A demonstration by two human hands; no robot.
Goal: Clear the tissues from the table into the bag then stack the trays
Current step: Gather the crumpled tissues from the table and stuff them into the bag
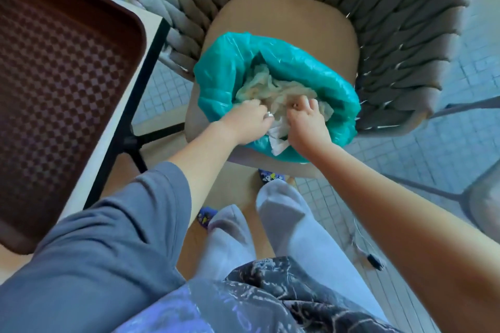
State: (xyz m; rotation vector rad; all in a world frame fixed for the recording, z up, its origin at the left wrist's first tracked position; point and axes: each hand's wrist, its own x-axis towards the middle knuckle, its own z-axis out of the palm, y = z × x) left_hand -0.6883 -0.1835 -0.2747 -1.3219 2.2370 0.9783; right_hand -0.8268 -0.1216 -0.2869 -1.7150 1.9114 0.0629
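Tissues (273,92), crumpled and pale, fill the open mouth of a teal plastic bag (224,67) that sits on the tan seat cushion of a woven grey chair (405,35), toward the cushion's front edge. Both of the person's hands are down in the bag's mouth, side by side over the heap. The left hand (249,121) has its fingers curled down into the tissues, gripping a wad at the near rim. The right hand (307,123) also curls its fingers into the pile, holding white tissue that spills a little over the bag's near edge between the two wrists. A blue sleeve (113,238) covers the left upper arm; the right arm is bare. To the left, a dark brown tray (54,89) with a checkered surface lies on the table (151,27), reaching close to the table's corner nearest the chair. Below, grey trouser legs (284,213) stand on the tiled floor (446,143).
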